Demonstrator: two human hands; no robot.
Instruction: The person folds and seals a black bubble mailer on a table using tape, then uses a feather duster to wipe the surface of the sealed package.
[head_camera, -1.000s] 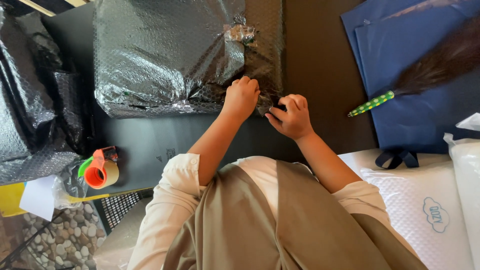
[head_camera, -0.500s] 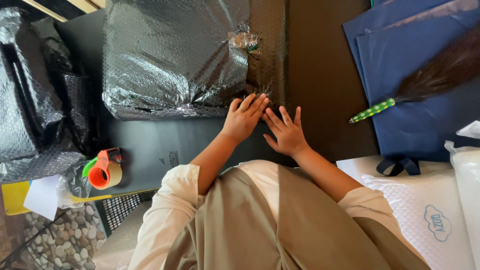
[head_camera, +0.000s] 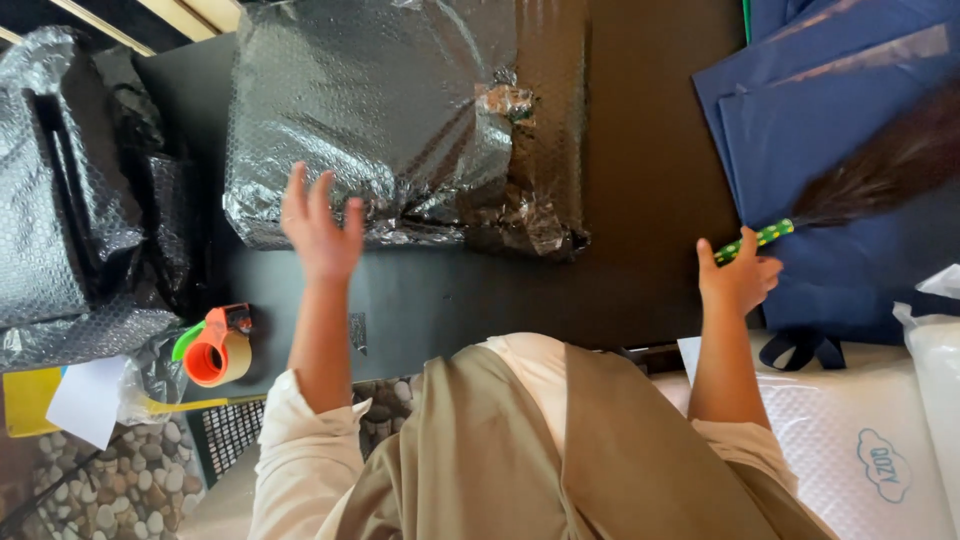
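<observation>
A large parcel wrapped in black bubble wrap (head_camera: 400, 120) lies on a dark table (head_camera: 640, 200). My left hand (head_camera: 320, 225) hovers with fingers spread over the parcel's near left edge, holding nothing. My right hand (head_camera: 738, 275) is far out to the right, at the green dotted handle (head_camera: 758, 240) of a dark feather brush (head_camera: 880, 165). Its fingers curl at the handle's end, and a firm grip cannot be made out.
An orange tape dispenser (head_camera: 215, 350) sits at the table's left front. More black bubble-wrapped bundles (head_camera: 70, 230) stand at left. Dark blue bags (head_camera: 840, 130) lie at right under the brush. A white padded package (head_camera: 860, 450) is at the lower right.
Both hands left the parcel's near edge and spread apart. The left moved left and lifted open. The right swung far right to the brush handle.
</observation>
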